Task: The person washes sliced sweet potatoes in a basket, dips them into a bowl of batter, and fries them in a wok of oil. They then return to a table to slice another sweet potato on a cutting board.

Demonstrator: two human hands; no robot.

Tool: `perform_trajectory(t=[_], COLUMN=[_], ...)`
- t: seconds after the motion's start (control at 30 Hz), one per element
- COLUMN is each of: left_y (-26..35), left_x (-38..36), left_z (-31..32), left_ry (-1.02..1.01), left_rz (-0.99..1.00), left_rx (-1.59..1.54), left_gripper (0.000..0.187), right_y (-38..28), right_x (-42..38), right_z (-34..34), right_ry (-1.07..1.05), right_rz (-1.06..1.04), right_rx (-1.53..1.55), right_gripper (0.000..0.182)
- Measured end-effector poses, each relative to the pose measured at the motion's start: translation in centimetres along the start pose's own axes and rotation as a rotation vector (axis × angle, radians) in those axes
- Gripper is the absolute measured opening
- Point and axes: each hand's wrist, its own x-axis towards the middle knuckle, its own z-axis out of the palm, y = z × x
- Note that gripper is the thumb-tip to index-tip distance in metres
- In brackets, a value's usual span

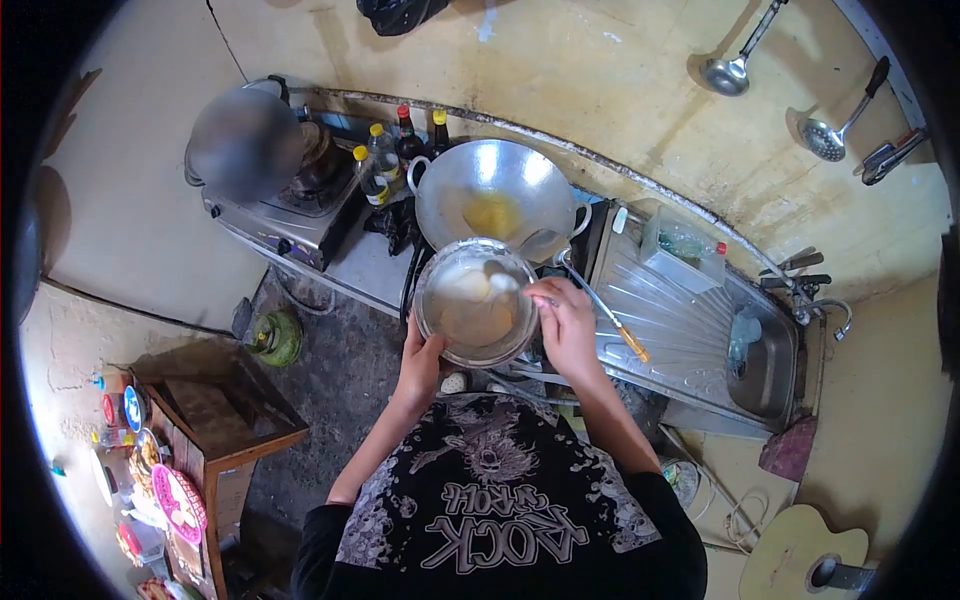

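My left hand [420, 362] grips the left rim of a round metal bowl [427, 318], which holds a pale, batter-like mix. With fingers pinched, my right hand [566, 325] is at the bowl's right rim on the handle of a spoon [500, 280], whose head dips into the mix. Just beyond the bowl stands a large wok [450, 180] with yellowish oil [492, 212] at its bottom. A spatula [605, 308] with a yellow-tipped handle leans by the wok's right side, close to my right hand.
Several bottles [383, 150] stand left of the wok, beside a gas stove [285, 225]. At right are a ribbed steel drainboard [640, 300], a plastic container [685, 250] and a sink [770, 375]. Ladles [727, 75] hang on the wall. A wooden table [255, 445] stands lower left.
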Motion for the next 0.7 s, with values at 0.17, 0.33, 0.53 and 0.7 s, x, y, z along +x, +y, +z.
perform_trajectory(t=[0.17,0.33,0.53,0.7], left_y=[-0.5,-0.7,-0.8,-1.8], left_x=[0.0,0.3,0.5,0.3], left_z=[-0.7,-0.8,-0.3,-0.7], left_ry=[-0.038,-0.049,-0.071,-0.091], left_rz=[0.04,0.057,0.04,0.034], left_rx=[0.124,0.099,0.134,0.088], left_gripper=[0.063,0.063,0.062,0.06], right_y=[0.2,0.3,-1.2,-3.8], right_x=[-0.6,-2.4,-3.1,-1.6], right_z=[0.0,0.8,3.7,1.3], right_ry=[0.007,-0.018,0.097,0.097], right_rz=[-0.118,0.109,0.521,0.014], right_rx=[-0.232,-0.122,0.424,0.042], right_gripper=[0.01,0.01,0.015,0.01])
